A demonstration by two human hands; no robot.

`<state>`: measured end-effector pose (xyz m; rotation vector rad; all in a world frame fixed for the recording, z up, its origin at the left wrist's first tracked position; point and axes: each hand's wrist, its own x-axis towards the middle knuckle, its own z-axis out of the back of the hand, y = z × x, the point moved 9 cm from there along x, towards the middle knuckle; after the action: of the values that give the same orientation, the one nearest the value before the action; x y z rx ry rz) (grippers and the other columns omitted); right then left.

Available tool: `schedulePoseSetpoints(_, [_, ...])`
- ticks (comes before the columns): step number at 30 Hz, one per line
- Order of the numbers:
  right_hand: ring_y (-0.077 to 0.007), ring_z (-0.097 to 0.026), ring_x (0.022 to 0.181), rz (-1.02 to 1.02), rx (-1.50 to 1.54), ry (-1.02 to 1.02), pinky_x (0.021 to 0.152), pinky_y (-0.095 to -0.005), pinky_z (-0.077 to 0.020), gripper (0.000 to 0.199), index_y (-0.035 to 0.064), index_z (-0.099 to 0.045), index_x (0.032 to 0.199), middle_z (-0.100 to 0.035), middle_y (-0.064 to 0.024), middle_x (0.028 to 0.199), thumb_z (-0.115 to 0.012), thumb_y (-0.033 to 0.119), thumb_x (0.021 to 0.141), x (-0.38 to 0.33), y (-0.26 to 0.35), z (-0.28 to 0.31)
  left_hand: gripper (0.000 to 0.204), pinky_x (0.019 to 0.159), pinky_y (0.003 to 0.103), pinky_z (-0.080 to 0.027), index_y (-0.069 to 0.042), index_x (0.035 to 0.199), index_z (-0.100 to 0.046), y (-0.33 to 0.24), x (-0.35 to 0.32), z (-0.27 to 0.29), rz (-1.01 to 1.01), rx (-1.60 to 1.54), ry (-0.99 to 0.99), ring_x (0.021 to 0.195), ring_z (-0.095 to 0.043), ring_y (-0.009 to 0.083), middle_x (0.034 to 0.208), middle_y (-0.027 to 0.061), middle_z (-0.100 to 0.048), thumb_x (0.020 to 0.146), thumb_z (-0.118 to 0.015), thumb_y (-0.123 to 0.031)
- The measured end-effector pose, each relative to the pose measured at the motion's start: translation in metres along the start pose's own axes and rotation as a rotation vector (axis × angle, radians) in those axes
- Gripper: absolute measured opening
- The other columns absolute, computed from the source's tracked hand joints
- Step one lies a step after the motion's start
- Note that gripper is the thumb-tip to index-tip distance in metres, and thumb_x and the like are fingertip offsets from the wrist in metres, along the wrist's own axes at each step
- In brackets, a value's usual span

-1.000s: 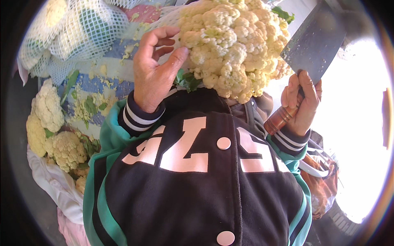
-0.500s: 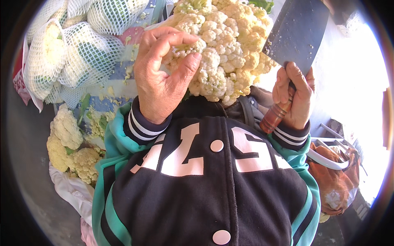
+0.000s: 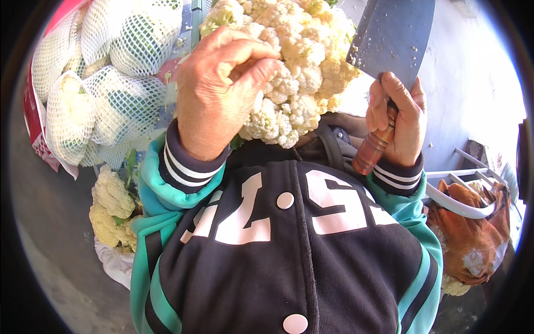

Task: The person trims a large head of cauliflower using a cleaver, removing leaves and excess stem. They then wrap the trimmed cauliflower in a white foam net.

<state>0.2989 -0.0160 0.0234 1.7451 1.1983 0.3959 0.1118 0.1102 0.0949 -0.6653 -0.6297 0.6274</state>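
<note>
A large, cream-coloured cauliflower head point(image 3: 303, 67) fills the top middle, close to my chest. My left hand point(image 3: 225, 83) is at its left side, thumb and forefinger tips pinched together against the florets. Whatever lies between those fingertips, if anything, is too small to make out. My right hand point(image 3: 403, 114) grips a cleaver point(image 3: 395, 36) by its brown wooden handle. The cleaver's broad dark blade points up and away, specked with pale crumbs, its lower corner next to the cauliflower's right side.
Cauliflowers in white foam nets point(image 3: 119, 103) are heaped at the far left, by a red and white bag point(image 3: 36, 125). Bare cauliflower heads point(image 3: 111, 197) lie below them. On the right are a brown cloth bundle point(image 3: 470, 234) and a grey rack point(image 3: 467, 161).
My left thumb and forefinger have closed from a gap into a pinch at the florets. The view has shifted slightly; the cleaver stays in my right hand.
</note>
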Motion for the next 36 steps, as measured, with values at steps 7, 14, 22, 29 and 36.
schedulePoseSetpoints(7, [-0.0114, -0.048, 0.042, 0.039, 0.020, -0.042, 0.040, -0.0250, -0.0414, 0.007, 0.0028, -0.055, 0.093, -0.061, -0.0110, 0.071, -0.058, 0.009, 0.094, 0.006, 0.002, 0.016, 0.011, 0.062, 0.032, -0.048, -0.002, 0.084, -0.062, 0.007, 0.007, 0.002, -0.009, 0.126, -0.005, 0.070, -0.062, 0.0234, 0.080, 0.0085, -0.060, 0.084, -0.072, -0.008])
schedulePoseSetpoints(14, [-0.0108, -0.048, 0.042, 0.046, 0.041, -0.045, 0.040, -0.0242, -0.0412, 0.007, 0.0023, -0.055, 0.092, -0.062, -0.0111, 0.071, -0.057, 0.009, 0.094, 0.008, -0.002, 0.030, 0.013, 0.061, 0.033, -0.046, 0.000, 0.083, -0.062, 0.008, 0.017, -0.002, 0.073, 0.180, 0.192, 0.065, -0.059, 0.0230, 0.075, 0.0089, -0.058, 0.085, -0.071, -0.010])
schedulePoseSetpoints(22, [-0.0107, -0.048, 0.041, -0.016, 0.090, -0.103, 0.039, -0.0235, -0.0414, 0.006, 0.0018, -0.053, 0.095, -0.060, -0.0105, 0.069, -0.057, 0.007, 0.093, 0.009, -0.005, 0.037, 0.013, 0.063, 0.032, -0.043, 0.002, 0.084, -0.061, 0.015, 0.026, -0.002, 0.164, 0.117, 0.395, 0.067, -0.054, 0.0240, 0.075, 0.0115, -0.055, 0.087, -0.066, -0.009])
schedulePoseSetpoints(29, [-0.0104, -0.047, 0.042, -0.062, 0.138, -0.134, 0.039, -0.0240, -0.0413, 0.009, 0.0022, -0.052, 0.098, -0.060, -0.0101, 0.069, -0.058, 0.007, 0.093, 0.013, -0.012, 0.049, 0.011, 0.072, 0.029, -0.045, 0.001, 0.096, -0.066, 0.049, 0.026, 0.094, 0.312, 0.441, -0.078, 0.076, -0.056, 0.0178, 0.084, 0.0085, -0.061, 0.090, -0.063, -0.008])
schedulePoseSetpoints(36, [-0.0117, -0.051, 0.045, -0.137, 0.136, -0.140, 0.040, -0.0244, -0.0436, 0.015, 0.0020, -0.053, 0.101, -0.064, -0.0127, 0.078, -0.061, 0.008, 0.091, 0.016, -0.027, 0.060, 0.026, 0.096, 0.035, -0.043, -0.003, 0.111, -0.066, 0.029, 0.015, 0.068, 0.183, 0.574, -0.050, 0.106, -0.058, 0.0231, 0.112, 0.0093, -0.062, 0.085, -0.069, -0.008])
